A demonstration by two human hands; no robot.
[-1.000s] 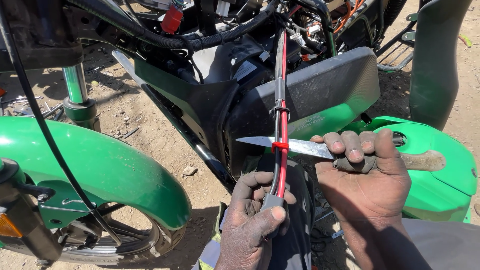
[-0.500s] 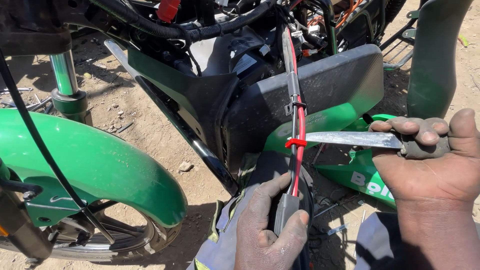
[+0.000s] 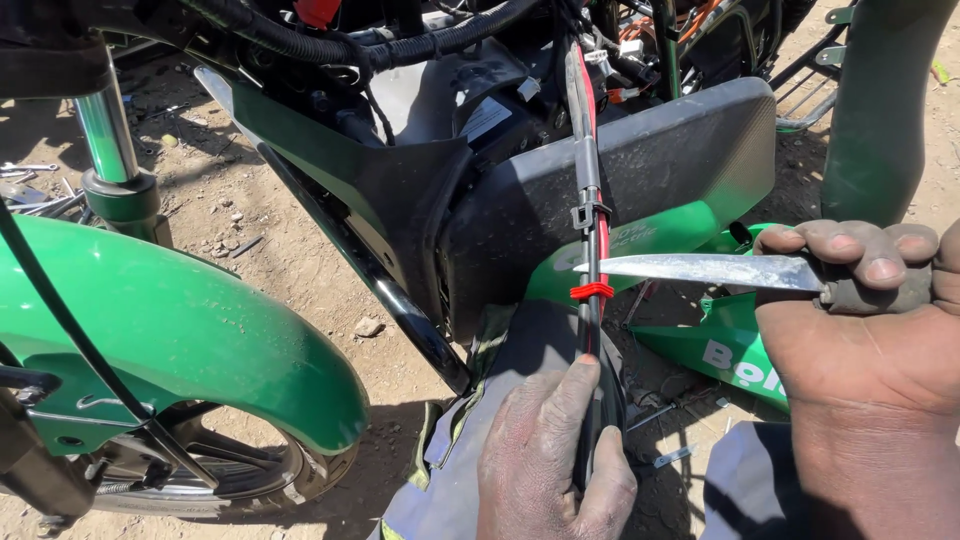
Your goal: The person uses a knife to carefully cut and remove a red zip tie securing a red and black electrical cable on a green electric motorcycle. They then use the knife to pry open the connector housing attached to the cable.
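Head view: left hand (image 3: pixel 555 455) grips cable bundle (image 3: pixel 590 330); right hand (image 3: pixel 860 320) clenches knife (image 3: pixel 700 268), blade tip at red tie (image 3: pixel 591 291), three o'clock side; tie apparently uncut.

Red-and-black cable bundle (image 3: pixel 590 250) runs upright, pulled taut, red zip tie (image 3: pixel 591 291) around it. Knife (image 3: pixel 715 270) horizontal, steel blade tip touching the bundle just above the tie.

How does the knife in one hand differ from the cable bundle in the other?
The knife is flat, bare silvery metal lying level; the cable bundle is a thin black and red line running upright. The right hand grips the knife by its handle, while the left hand pinches the cable bundle near its lower end. Both meet near the red tie, where the blade tip rests.
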